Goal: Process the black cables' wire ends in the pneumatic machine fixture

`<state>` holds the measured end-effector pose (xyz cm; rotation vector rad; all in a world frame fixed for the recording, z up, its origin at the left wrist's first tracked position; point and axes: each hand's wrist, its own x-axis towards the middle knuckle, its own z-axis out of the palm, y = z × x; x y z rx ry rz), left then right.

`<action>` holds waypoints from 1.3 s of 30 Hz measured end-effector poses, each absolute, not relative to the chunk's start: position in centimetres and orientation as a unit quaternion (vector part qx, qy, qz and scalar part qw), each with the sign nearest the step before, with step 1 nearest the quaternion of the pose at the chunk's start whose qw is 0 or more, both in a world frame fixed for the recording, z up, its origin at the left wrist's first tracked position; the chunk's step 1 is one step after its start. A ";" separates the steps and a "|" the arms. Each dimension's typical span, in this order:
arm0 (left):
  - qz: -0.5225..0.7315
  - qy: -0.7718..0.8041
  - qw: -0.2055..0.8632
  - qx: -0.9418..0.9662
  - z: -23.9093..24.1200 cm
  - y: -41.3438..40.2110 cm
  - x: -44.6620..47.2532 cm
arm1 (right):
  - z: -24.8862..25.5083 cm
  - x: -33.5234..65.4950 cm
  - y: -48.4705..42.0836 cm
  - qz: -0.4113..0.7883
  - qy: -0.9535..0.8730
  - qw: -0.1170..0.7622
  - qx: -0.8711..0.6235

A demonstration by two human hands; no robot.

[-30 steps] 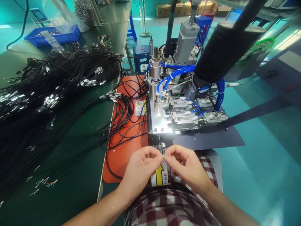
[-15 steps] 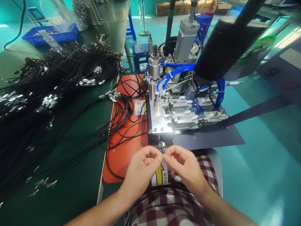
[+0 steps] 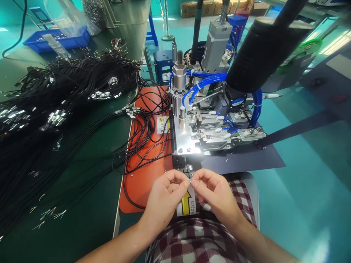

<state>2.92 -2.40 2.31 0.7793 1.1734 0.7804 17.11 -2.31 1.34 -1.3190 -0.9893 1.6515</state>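
My left hand (image 3: 167, 193) and my right hand (image 3: 215, 190) meet just in front of the machine, each with thumb and forefinger pinched. Between the fingertips shows a tiny bit of thin, light-coloured wires (image 3: 190, 180); most of it is covered by the fingers. A black cable (image 3: 126, 193) curves over the orange base and runs under my left hand. Below the fingers is a white label with a yellow arrow (image 3: 186, 204). Just beyond them stands the metal machine (image 3: 189, 138) with its bright plate.
Black cables with metal ends (image 3: 104, 80) heap on the dark green table (image 3: 90, 226) at left. More cables cross the orange base plate (image 3: 148, 182). A blue bin (image 3: 60, 44) stands farther back. A black cylinder (image 3: 268, 54) hangs over the machine's right side.
Both hands stay in nearly the same place, still pinched together. The wire bit between the fingertips looks slightly shifted; the view has moved very little.
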 end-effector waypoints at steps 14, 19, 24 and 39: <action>0.332 0.554 0.669 0.368 2.6 -2.3 2.9 | 1.1 17.8 -2.2 0.660 -0.400 0.381 -0.509; 0.330 0.548 0.671 0.375 2.5 -2.4 2.9 | 1.9 17.9 -1.8 0.623 -0.437 0.375 -0.530; 0.317 0.544 0.673 0.388 2.3 -2.4 2.8 | 1.6 17.9 -2.0 0.582 -0.489 0.355 -0.545; 0.312 0.538 0.675 0.397 2.6 -1.7 2.5 | 1.2 17.6 -2.2 0.613 -0.466 0.384 -0.510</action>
